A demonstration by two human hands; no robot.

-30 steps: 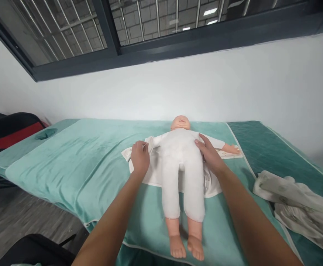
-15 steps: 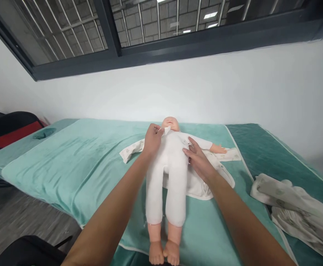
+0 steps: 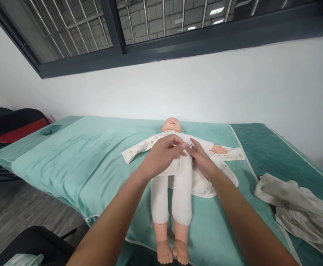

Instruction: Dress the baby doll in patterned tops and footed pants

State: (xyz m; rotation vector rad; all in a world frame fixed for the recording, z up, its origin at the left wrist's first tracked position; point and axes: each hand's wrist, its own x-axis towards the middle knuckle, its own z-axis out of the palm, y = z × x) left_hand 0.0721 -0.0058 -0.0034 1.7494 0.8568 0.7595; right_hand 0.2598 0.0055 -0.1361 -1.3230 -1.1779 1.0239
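A baby doll point(image 3: 181, 207) in a white padded suit lies on its back, feet towards me. A patterned white baby shirt point(image 3: 141, 145) is spread under it. The shirt's left-hand sleeve covers one arm, and that front panel lies across the doll's chest and belly. My left hand point(image 3: 165, 154) is closed on the panel's edge over the chest. My right hand point(image 3: 202, 159), thumb and forefinger apart, rests at the doll's right-hand side, its fingertips meeting those of my left. Beside it, the other front panel point(image 3: 223, 170) lies spread out flat, its sleeve under the doll's bare-handed arm.
A green sheet point(image 3: 67, 159) covers the bed, which has a face hole at its left end. Folded patterned baby clothes point(image 3: 296, 199) lie on the right. Black chairs point(image 3: 17, 125) stand at the left, and another black seat point(image 3: 34, 244) is near the front. The wall and window are behind.
My left hand has come down and right from the doll's neck, bringing the shirt's left-hand panel across its chest. My right hand has stayed nearly in place.
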